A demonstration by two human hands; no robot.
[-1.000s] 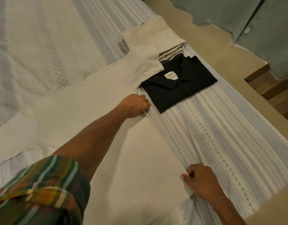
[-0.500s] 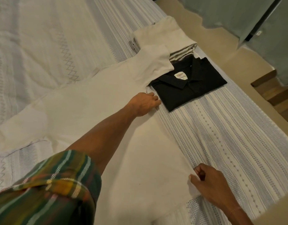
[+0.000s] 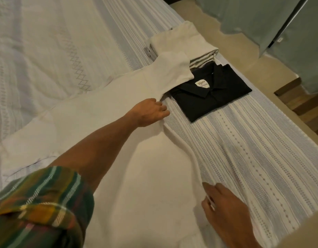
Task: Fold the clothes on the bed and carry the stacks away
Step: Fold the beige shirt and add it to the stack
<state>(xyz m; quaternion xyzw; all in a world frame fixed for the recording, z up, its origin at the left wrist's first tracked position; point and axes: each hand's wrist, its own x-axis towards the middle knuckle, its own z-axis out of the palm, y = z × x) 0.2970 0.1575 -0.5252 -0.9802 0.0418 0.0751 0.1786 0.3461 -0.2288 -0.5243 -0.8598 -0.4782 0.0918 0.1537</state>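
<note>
The cream T-shirt (image 3: 129,158) lies spread flat across the striped bedcover (image 3: 253,158), its body running toward the camera and one short sleeve lapping over the corner of the black polo shirt (image 3: 213,97) — laid out like this, presumably, so its long side can be turned in for the first fold. Along that right-hand side the fabric is already raised into a soft ridge, and both hands sit on this edge. The left hand (image 3: 151,111), reaching out from a rolled plaid sleeve (image 3: 40,206), has its fingers curled down on the cloth just below the armpit seam, apparently pinching the edge there, though the fingertips are hidden under the knuckles. The right hand (image 3: 224,210) pinches the same edge near the hem, thumb and forefinger closed on a small tuck of fabric. Holding the two ends of one side would let the whole panel be lifted over evenly. Beyond the polo, touching it, rests a folded cream stack (image 3: 185,42) with a paler layer showing at its edge; both finished pieces sit near the bed's far side, probably kept together for carrying away. Grey-green curtains (image 3: 253,20) hang past the floor (image 3: 208,20).
</note>
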